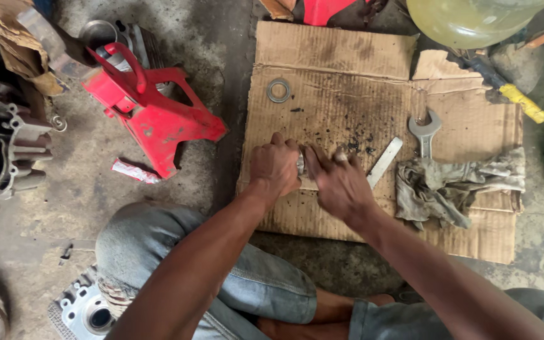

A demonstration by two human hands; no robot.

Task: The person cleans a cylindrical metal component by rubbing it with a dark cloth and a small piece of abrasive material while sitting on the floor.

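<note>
Between the two hands, over the middle of the cardboard sheet (341, 82), sits a small metal part (301, 165), shiny and roundish; only a sliver of it shows, so its exact shape is hard to tell. The left hand (274, 167) is curled into a fist around its left side, knuckles up. The right hand (340, 184) meets it from the other side, fingers bent and closed over the part, back of the hand facing up. Both hands touch each other at the part. Both forearms run in from the bottom edge, angling toward each other, over the person's bent knees in worn jeans.

Just right of the right hand a flat metal strip (385, 161) lies slanted on the cardboard. Beyond it a grey open-end spanner (424, 131) rests with its jaw pointing away, touching a crumpled dirty rag (454, 186). A metal washer (278, 90) lies apart, farther up the sheet. Dark grit speckles the cardboard near the hands. On the concrete floor to the left stands a red jack stand (152, 113).
</note>
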